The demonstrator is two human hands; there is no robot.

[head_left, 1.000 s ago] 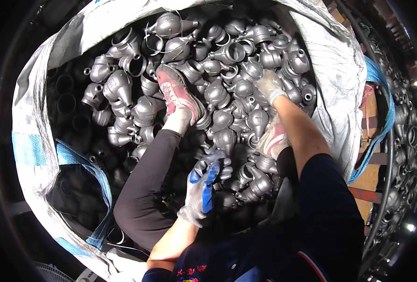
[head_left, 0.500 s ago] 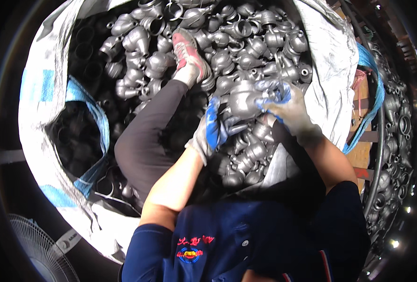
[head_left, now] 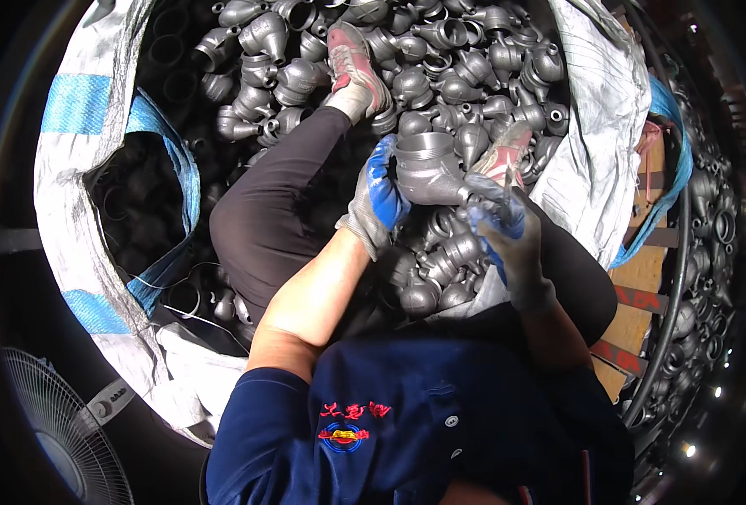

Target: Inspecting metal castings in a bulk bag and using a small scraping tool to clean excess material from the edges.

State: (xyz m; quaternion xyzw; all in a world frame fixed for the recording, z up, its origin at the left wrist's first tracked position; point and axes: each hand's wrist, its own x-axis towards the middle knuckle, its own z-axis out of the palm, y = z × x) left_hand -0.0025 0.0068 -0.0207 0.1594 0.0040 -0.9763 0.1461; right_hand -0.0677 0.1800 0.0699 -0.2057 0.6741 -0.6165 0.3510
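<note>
A grey metal casting (head_left: 429, 167), with a wide ribbed round mouth turned up and a narrower end toward the right, is held above my lap. My left hand (head_left: 377, 202), in a grey and blue work glove, is closed on its left side. My right hand (head_left: 514, 244), gloved the same way, is closed beside the casting's narrow end. A thin dark-grey piece (head_left: 506, 187) sticks up from its fingers; its kind cannot be made out. Below and between the hands lie several similar castings (head_left: 453, 259).
A white woven bulk bag (head_left: 70, 185) with blue straps (head_left: 167, 126) surrounds me, heaped with castings (head_left: 301, 82). My shoes (head_left: 352, 59) rest among them. A fan (head_left: 61, 429) stands at lower left. Wooden boards (head_left: 646, 261) and more castings (head_left: 701, 311) lie to the right.
The casting has turned so its wide mouth faces up. My right hand has moved down from its right side toward me. The view has shifted slightly, and my other shoe shows.
</note>
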